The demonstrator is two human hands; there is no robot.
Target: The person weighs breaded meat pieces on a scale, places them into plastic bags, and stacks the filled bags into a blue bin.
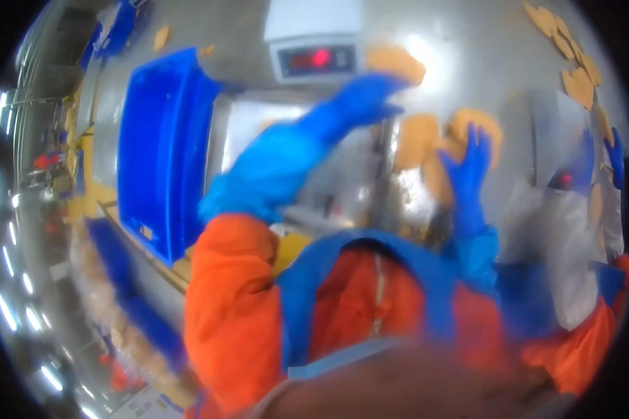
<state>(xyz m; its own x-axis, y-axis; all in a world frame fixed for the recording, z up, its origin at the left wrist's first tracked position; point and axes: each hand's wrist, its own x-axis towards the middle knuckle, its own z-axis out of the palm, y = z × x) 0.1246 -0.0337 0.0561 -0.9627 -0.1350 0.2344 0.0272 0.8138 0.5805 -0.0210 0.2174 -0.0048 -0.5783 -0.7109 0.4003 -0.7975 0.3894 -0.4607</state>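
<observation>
My left hand (pixel 363 101), in a blue glove, reaches across to the right, blurred by motion. Its thumb stands apart from the fingers, whose tips overlap the edge of a flat tan piece (pixel 398 63) beside the scale. The blue-gloved right hand (pixel 470 164) has its fingers spread, with the tips over another tan piece (pixel 488 127). More flat tan pieces, one of them a tan slab (pixel 416 140), lie just left of that hand on the shiny metal table (pixel 461 66). They look like fillets or patties, but I cannot tell which.
A white scale (pixel 314 35) with a red display stands at the top. To the left is a blue crate (pixel 154 153), tilted, beside a metal-rimmed tray (pixel 220 133). A co-worker's pale sleeve (pixel 569 258) and a second scale (pixel 559 140) are at right, with several tan pieces (pixel 578 87) beyond.
</observation>
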